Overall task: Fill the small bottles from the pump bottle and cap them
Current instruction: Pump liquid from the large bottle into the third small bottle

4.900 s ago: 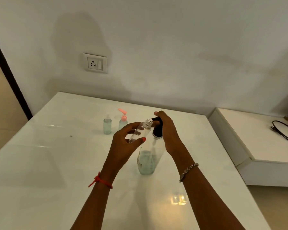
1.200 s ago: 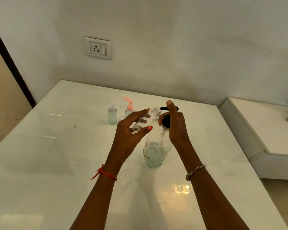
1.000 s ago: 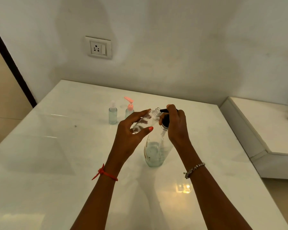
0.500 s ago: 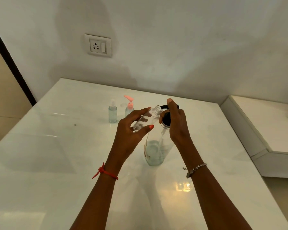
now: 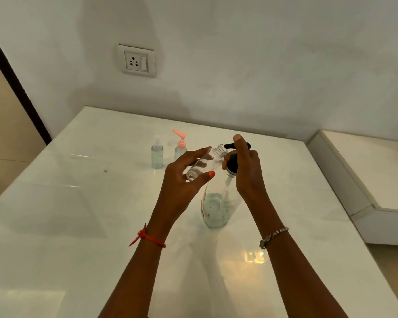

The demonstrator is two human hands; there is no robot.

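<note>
A large clear pump bottle (image 5: 216, 207) with a black pump head (image 5: 233, 164) stands mid-table, holding pale liquid in its lower part. My right hand (image 5: 246, 171) wraps the pump head, forefinger on top of the nozzle. My left hand (image 5: 182, 184) holds a small clear uncapped bottle (image 5: 205, 162) tilted, its open neck right at the black nozzle tip. Behind them stand two small bottles with liquid: one with a clear spray cap (image 5: 157, 152), one with a pink pump cap (image 5: 180, 145).
The white glossy table (image 5: 78, 226) reaches to a wall with a socket (image 5: 136, 61). A lower white ledge (image 5: 363, 171) sits to the right, with a black cable at its far edge.
The pump head has gone down and come back up under my right forefinger. The small bottle stays at the nozzle in my left hand. The view shifted slightly.
</note>
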